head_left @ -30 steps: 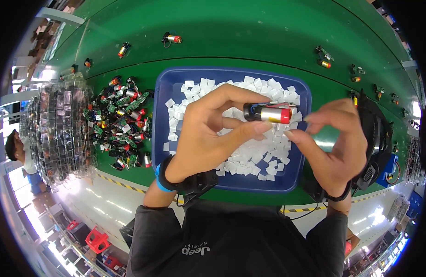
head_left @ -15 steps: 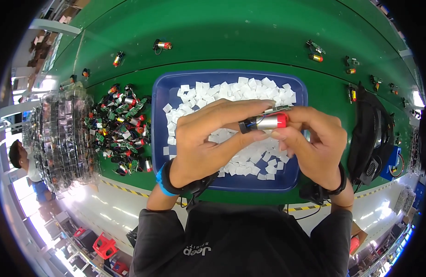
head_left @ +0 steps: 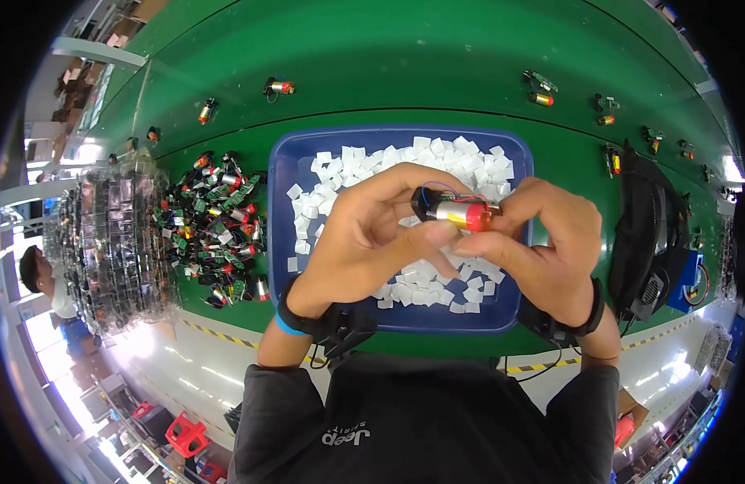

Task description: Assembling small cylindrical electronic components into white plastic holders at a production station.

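While holding a wired silver-and-red battery [head_left: 463,214] at the centre of the frame, over a blue tray [head_left: 277,234] of white squares [head_left: 425,295], pinching firmly with the grip of the left hand [head_left: 356,246]; curling the right hand [head_left: 559,246] at its red end, being unable to tell whether gripping; working beside a heap of similar parts [head_left: 219,211], frame left.

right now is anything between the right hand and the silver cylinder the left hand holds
Nothing visible: the right hand is at the red end of the silver cylinder, held in the left hand over the blue tray.
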A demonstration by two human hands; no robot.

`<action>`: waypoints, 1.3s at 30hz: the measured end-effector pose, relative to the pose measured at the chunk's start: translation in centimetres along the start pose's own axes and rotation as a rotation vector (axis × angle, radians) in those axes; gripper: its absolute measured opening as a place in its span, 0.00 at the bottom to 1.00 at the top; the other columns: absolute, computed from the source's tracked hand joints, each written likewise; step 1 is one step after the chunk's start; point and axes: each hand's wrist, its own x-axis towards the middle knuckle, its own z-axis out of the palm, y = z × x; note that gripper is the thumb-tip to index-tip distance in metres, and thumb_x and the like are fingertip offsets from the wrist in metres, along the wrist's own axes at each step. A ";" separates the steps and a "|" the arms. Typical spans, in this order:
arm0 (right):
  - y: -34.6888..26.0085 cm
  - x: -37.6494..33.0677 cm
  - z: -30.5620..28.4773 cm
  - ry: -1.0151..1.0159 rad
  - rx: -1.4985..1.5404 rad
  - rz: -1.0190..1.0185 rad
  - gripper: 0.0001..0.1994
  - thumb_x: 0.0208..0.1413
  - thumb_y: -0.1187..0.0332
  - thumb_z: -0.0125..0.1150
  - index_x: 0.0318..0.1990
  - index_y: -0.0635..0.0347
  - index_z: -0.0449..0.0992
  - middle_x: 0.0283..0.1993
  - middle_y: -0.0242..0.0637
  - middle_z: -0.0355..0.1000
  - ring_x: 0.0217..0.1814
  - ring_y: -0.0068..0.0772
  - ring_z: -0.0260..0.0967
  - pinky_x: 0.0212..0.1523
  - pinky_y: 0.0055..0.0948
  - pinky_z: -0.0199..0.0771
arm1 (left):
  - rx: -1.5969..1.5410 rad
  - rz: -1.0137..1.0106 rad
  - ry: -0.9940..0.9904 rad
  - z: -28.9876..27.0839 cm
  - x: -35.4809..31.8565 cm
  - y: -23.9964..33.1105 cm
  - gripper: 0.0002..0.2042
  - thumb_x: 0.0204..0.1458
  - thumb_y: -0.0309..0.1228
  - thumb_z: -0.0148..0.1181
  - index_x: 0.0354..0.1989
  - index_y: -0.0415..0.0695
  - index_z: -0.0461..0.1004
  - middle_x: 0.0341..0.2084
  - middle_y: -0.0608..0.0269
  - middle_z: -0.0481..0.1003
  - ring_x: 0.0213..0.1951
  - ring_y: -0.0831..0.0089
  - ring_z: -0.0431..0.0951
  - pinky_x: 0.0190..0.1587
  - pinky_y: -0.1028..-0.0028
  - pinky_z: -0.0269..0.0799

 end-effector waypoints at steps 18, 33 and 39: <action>-2.2 0.2 -0.8 -0.029 -0.143 0.001 0.12 0.49 0.77 0.73 0.41 0.63 0.79 0.23 0.34 0.74 0.19 0.26 0.73 0.20 0.22 0.68 | 1.787 0.024 0.324 -17.8 10.1 4.5 0.21 0.57 0.42 0.66 0.51 0.38 0.77 0.40 0.50 0.82 0.41 0.57 0.83 0.47 0.65 0.78; -0.6 -0.1 -0.3 -0.133 -0.154 0.083 0.24 0.49 0.81 0.71 0.56 0.63 0.75 0.24 0.33 0.75 0.24 0.26 0.75 0.27 0.21 0.74 | 1.638 -0.442 0.005 -22.0 -2.3 10.9 0.18 0.58 0.38 0.65 0.56 0.50 0.75 0.46 0.57 0.78 0.49 0.58 0.72 0.54 0.64 0.69; -0.6 0.0 -0.4 -0.147 -0.187 0.050 0.24 0.49 0.81 0.71 0.56 0.63 0.75 0.25 0.33 0.75 0.24 0.27 0.75 0.27 0.21 0.74 | 1.699 -0.339 -0.069 -21.3 -2.3 10.4 0.18 0.57 0.36 0.65 0.55 0.48 0.74 0.48 0.58 0.76 0.52 0.58 0.72 0.56 0.63 0.68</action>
